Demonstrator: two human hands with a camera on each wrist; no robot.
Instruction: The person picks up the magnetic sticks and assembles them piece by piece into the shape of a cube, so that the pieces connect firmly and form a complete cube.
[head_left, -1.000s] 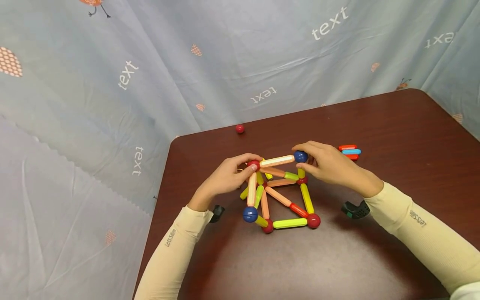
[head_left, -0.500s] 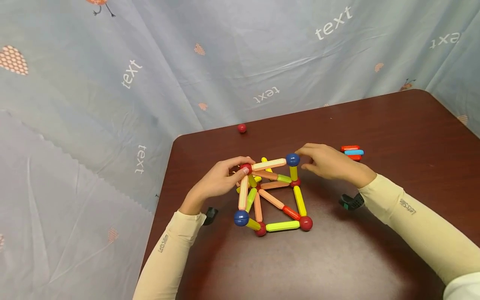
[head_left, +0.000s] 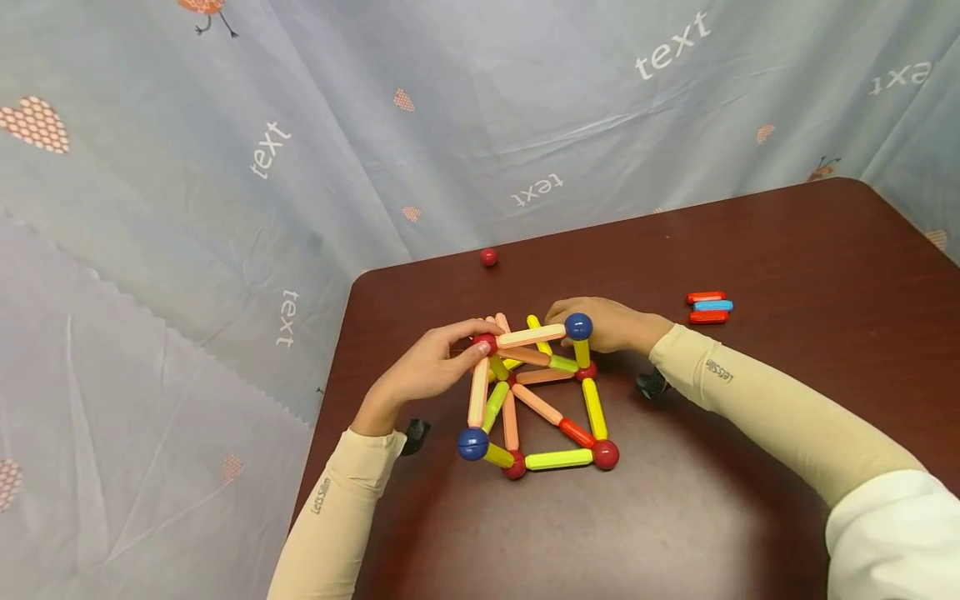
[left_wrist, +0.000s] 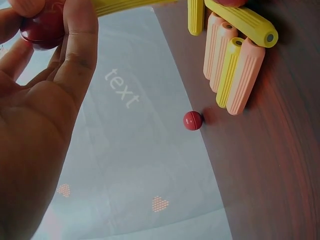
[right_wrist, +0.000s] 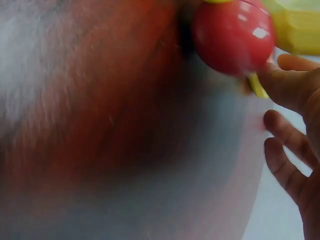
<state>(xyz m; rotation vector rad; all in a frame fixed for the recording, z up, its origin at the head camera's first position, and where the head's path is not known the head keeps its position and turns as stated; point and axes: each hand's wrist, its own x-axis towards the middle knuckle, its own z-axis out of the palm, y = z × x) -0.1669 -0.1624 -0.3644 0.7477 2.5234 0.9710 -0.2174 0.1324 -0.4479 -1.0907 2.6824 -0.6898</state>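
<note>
A frame of plastic rods and balls stands on the table, with red balls at its base and blue balls on two upper corners. My left hand pinches the red ball at its upper far-left corner between thumb and fingers. Behind the far-right blue ball, my right hand reaches leftward, its fingertips partly hidden. The right wrist view has its fingers spread and loosely bent beside a red ball, holding nothing visible. Loose peach and yellow rods lie behind the frame.
Two red rods and a blue rod lie side by side at the right. A single red ball rests near the table's back edge. A printed curtain hangs behind and at the left.
My right hand has let go of the far-right blue ball and moved left behind the frame. My left hand keeps its hold on the red corner ball. The frame sits slightly further left in view.
</note>
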